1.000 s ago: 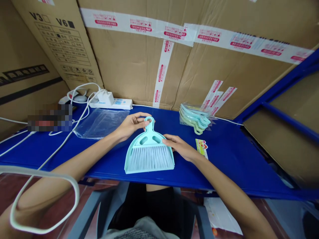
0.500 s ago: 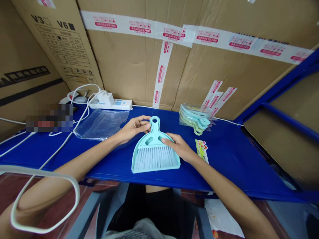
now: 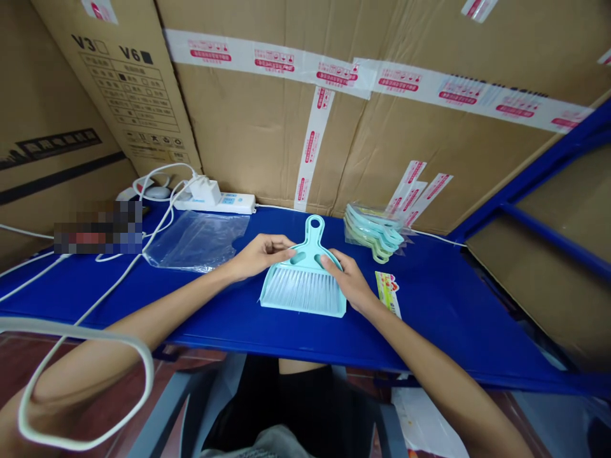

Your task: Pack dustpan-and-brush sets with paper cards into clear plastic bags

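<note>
A light turquoise dustpan with a matching brush [image 3: 305, 289] nested in it is held just over the blue table, its looped handle pointing away from me and its pale bristles toward me. My left hand [image 3: 265, 256] is closed on its left shoulder, the thumb on top beside the left oval hole. On the right side my right hand [image 3: 348, 278] grips the edge, its thumb at the right oval hole. The fingers underneath are mostly hidden. To the right of my right hand lies a small printed card [image 3: 388, 294].
A clear plastic bag [image 3: 195, 240] lies flat at left. Behind it stand a white power strip [image 3: 233, 203] and loose white cables. At the back right is a stack of bagged turquoise and green dustpan sets [image 3: 375, 232]. Cardboard [image 3: 258, 127] walls the table's [image 3: 439, 305] back.
The dustpan and brush have shifted slightly right and away from me. My left hand has slid from beside the handle down to the pan's left shoulder.
</note>
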`<state>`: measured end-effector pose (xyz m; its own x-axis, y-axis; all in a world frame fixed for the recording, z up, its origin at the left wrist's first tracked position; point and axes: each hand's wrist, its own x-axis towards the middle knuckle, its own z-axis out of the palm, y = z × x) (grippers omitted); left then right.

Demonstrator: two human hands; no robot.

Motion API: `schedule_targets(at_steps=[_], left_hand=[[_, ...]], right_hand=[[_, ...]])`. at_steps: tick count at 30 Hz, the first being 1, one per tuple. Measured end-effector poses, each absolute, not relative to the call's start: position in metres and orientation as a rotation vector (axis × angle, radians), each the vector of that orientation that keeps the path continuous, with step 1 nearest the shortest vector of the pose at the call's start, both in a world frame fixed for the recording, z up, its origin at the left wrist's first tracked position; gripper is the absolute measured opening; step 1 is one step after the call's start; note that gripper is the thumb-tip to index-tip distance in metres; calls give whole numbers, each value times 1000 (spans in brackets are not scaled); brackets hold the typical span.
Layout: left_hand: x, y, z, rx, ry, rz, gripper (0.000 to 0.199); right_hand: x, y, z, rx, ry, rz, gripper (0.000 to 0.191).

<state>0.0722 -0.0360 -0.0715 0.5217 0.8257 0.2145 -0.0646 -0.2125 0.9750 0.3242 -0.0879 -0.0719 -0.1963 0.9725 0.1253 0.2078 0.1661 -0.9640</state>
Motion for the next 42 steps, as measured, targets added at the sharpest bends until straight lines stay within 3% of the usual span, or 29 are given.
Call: schedule_targets(at_steps=[23, 31, 42], left_hand=[[77, -51, -70, 1708, 708, 917, 41], [82, -59, -72, 1835, 719, 873, 41], [88, -69, -68, 1883, 650, 734, 42]], right_hand=[[326, -95, -63, -1174, -1461, 1197, 47], [326, -92, -58, -1110, -1475, 1349, 36], [323, -92, -64, -1239, -1449, 1293, 54]])
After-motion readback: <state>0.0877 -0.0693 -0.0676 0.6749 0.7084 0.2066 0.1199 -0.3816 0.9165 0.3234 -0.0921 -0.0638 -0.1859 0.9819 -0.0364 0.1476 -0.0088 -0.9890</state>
